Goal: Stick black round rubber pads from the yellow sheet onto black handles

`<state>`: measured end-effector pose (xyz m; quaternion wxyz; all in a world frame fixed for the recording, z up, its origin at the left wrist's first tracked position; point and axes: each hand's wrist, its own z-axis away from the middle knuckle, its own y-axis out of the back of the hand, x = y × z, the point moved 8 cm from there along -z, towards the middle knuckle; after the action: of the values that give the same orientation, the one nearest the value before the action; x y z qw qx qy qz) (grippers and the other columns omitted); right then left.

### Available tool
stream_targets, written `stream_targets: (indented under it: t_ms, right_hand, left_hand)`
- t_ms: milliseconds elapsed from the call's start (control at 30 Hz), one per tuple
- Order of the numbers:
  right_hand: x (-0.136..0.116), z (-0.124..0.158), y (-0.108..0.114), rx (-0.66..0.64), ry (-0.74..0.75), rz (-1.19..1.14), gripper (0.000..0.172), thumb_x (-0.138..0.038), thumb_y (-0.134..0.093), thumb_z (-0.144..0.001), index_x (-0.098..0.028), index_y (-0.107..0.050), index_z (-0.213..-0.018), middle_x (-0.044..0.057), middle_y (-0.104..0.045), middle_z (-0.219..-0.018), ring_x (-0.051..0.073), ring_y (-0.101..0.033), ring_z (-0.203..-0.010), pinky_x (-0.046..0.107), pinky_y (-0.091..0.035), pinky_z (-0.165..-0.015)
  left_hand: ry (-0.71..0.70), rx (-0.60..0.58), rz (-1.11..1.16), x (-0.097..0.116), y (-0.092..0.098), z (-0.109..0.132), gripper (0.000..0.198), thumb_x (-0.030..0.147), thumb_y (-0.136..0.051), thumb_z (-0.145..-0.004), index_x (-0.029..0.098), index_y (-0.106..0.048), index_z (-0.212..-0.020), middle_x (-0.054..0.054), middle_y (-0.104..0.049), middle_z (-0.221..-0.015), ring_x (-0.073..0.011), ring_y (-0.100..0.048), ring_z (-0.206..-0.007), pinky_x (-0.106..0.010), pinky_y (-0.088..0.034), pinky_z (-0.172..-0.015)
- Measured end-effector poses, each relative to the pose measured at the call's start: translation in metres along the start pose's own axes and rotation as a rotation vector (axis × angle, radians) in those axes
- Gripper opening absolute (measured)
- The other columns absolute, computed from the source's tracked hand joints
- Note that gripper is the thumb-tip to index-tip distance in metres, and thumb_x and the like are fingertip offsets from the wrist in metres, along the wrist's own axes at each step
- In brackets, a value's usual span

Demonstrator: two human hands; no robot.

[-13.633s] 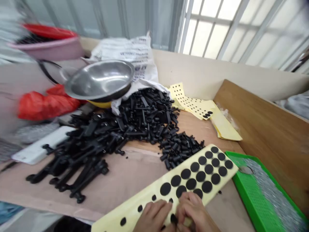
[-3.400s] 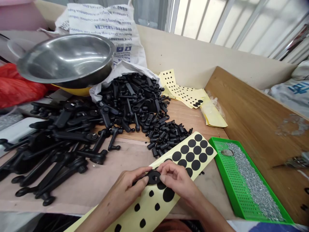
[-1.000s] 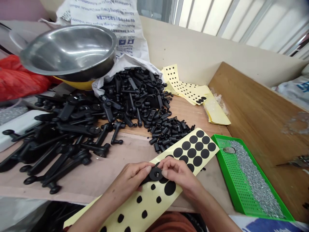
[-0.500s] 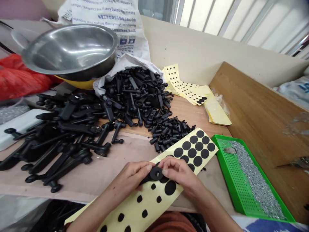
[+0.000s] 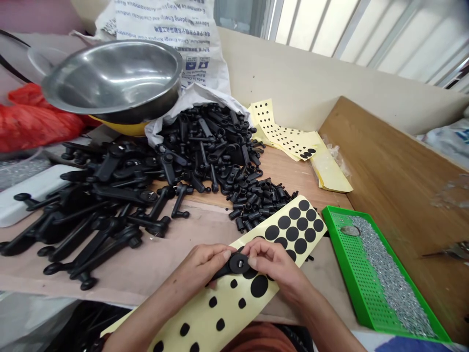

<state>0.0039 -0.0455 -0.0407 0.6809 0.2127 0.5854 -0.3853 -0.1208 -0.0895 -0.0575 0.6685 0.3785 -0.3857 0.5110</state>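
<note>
Left hand (image 5: 205,265) pinches black handle (image 5: 223,271), hiding much of its length; long axis slants up rightward, round end (image 5: 239,263) rightmost, above yellow sheet (image 5: 201,313), bottom cut off. Right hand (image 5: 273,261): fingertips bunched at its edge; grip unclear.

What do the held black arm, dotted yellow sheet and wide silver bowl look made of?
Black disc-ended arm: probably matte moulded plastic; dull, even surface.
Yellow dotted sheet: likely smooth paper, perhaps coated; thin.
Wide silver bowl: polished metal, perhaps stainless steel; bright reflections.
</note>
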Motion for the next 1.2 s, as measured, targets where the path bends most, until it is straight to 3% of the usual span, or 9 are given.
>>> stream_targets:
  t_ms: [200, 600, 900, 1200]
  right_hand:
    - [-0.0005, -0.0006, -0.0011, 0.005, 0.009, 0.006, 0.018, -0.028, -0.068, -0.066, -0.017, -0.055, -0.061, 0.005, -0.055, -0.088, 0.017, -0.051, -0.08, 0.028, -0.038, -0.07]
    - [0.0, 0.0003, -0.002, 0.012, 0.019, 0.023, 0.018, -0.029, -0.068, -0.066, -0.017, -0.054, -0.061, 0.004, -0.056, -0.087, 0.017, -0.051, -0.08, 0.029, -0.039, -0.072]
    - [0.0012, 0.0005, -0.0009, 0.011, 0.031, 0.052, 0.018, -0.03, -0.067, -0.066, -0.017, -0.054, -0.061, 0.005, -0.055, -0.088, 0.017, -0.051, -0.079, 0.028, -0.04, -0.068]
    - [0.0045, -0.0023, -0.0006, 0.067, 0.047, 0.095, 0.012, -0.024, -0.064, -0.066, -0.019, -0.054, -0.061, 0.003, -0.055, -0.081, 0.015, -0.05, -0.072, 0.026, -0.041, -0.062]
  left_hand:
    - [-0.005, -0.019, -0.031, 0.0036, -0.0015, 0.0009, 0.038, 0.048, -0.047, -0.081, 0.014, -0.066, -0.084, 0.003, -0.044, -0.061, -0.0108, -0.041, -0.056, -0.015, -0.037, -0.044]
    - [-0.019, -0.011, -0.054, 0.0029, -0.001, 0.0016, 0.039, 0.047, -0.045, -0.082, 0.014, -0.066, -0.087, 0.003, -0.043, -0.062, -0.0115, -0.042, -0.057, -0.016, -0.038, -0.044]
    - [-0.024, 0.015, -0.029, -0.0034, 0.0002, -0.0002, 0.044, 0.043, -0.053, -0.077, 0.011, -0.066, -0.104, 0.002, -0.05, -0.061, -0.0101, -0.04, -0.052, -0.018, -0.036, -0.044]
    - [-0.049, 0.07, -0.067, 0.0009, 0.002, 0.0018, 0.037, 0.039, -0.054, -0.078, 0.015, -0.069, -0.102, -0.001, -0.066, -0.068, -0.0118, -0.05, -0.053, -0.018, -0.037, -0.043]
